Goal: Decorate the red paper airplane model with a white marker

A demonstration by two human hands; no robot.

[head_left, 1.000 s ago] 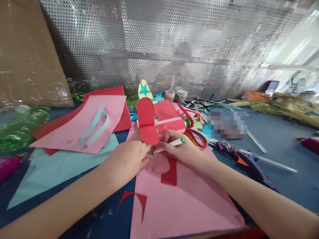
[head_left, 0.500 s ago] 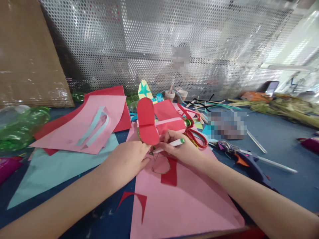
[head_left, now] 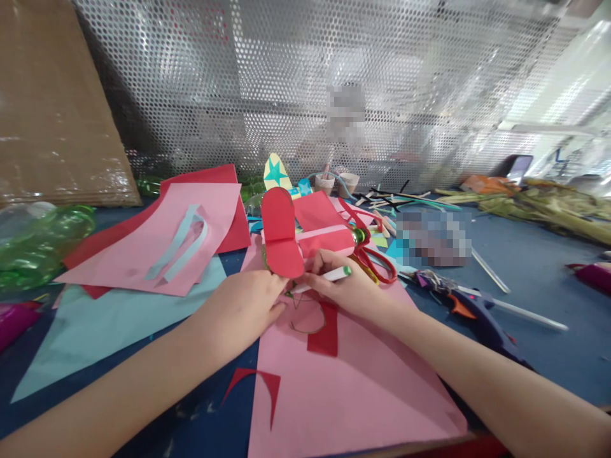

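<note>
A craft workspace; whether workshop or classroom cannot be told.
The blue tabletop (head_left: 534,273) is crowded with making supplies: coloured paper sheets (head_left: 372,401), a green-ended marker (head_left: 337,274), red-handled scissors (head_left: 393,272), a glue gun (head_left: 487,321) and a green plastic bottle (head_left: 52,251), backed by a perforated silvery sheet (head_left: 286,63) and a cardboard panel (head_left: 57,102).

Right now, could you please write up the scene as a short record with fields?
Left hand: at the lower end of the folded red paper; its grip is hidden
Right hand: holds a white pen with a green end
Below hands: pink sheet, red rectangle lying on it
Near side: curved red scrap across the pink sheet's left edge
Left side: green bottle, light-blue sheet
Right side: dark blue glue gun
</note>
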